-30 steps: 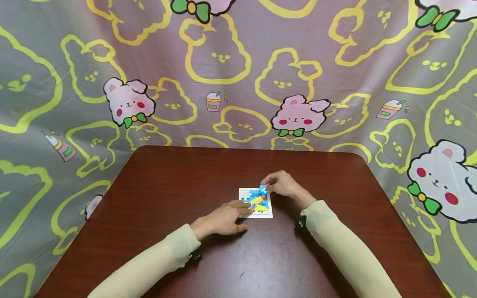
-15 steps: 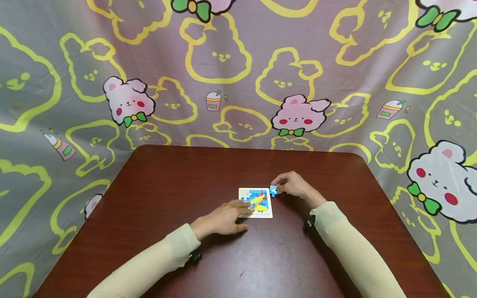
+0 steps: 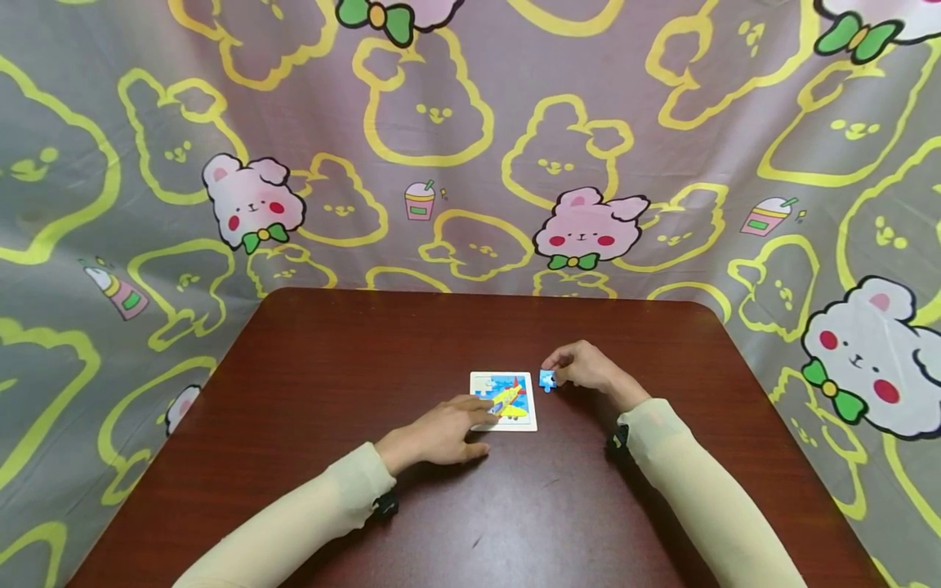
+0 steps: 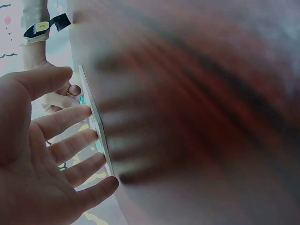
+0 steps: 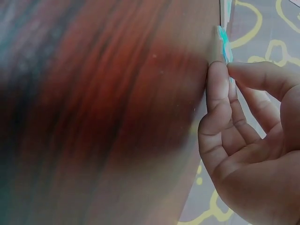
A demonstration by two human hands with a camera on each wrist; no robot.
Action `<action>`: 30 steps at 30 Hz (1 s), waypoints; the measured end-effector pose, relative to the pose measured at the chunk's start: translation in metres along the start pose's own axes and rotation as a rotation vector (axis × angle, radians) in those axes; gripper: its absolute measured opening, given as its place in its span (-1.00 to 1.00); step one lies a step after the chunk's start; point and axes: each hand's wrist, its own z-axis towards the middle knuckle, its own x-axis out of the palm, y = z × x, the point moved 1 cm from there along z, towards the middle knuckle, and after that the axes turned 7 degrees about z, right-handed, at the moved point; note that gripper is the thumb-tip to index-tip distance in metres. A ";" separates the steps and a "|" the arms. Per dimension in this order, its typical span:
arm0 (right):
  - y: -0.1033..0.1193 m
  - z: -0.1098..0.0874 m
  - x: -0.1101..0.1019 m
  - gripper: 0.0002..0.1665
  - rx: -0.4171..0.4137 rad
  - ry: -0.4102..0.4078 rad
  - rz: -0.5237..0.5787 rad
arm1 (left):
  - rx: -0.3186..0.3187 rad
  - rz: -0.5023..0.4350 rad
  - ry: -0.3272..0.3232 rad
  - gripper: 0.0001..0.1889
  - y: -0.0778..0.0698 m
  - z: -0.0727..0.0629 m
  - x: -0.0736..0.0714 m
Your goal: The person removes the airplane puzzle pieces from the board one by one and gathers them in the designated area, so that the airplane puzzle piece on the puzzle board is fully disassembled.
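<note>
A small blue puzzle piece (image 3: 547, 380) is pinched between the thumb and forefinger of the right hand (image 3: 586, 367), the fingers (image 5: 216, 89) being curled round it. The piece is held just beside the right edge of the puzzle board (image 3: 503, 400), apart from it and low over the dark red desk (image 3: 331, 367). A second ago the same piece was seen at the board's upper right corner, over the picture; since then it has been drawn off to the right, and half a second ago it was already clear of the board's edge. The right hand has been carried a little further right with it.

The left hand (image 3: 439, 431) is laid flat, its straight fingers (image 4: 70, 119) spread and resting on the lower left part of the board; no change in its place is seen across the frames. The board lies near the middle of the desk, somewhat toward the far edge, and has not been shifted. A plane in yellow and red on blue is shown on it, with white gaps along the top.

Behind the desk's far edge a grey cloth (image 3: 456, 122) printed with rabbits is hung.
</note>
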 end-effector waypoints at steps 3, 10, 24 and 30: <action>-0.001 0.000 0.000 -0.77 -0.013 0.003 -0.012 | -0.003 -0.006 0.001 -0.49 0.000 0.000 0.000; -0.003 0.001 0.000 -0.77 -0.019 0.006 -0.030 | -0.006 -0.015 0.003 -0.48 -0.001 0.000 0.000; -0.005 0.001 0.000 -0.76 -0.054 -0.006 -0.026 | -0.003 -0.017 0.001 -0.48 -0.002 -0.001 0.001; -0.001 0.003 0.003 -0.79 -0.055 -0.017 0.012 | -0.003 -0.025 0.001 -0.49 -0.002 0.000 0.001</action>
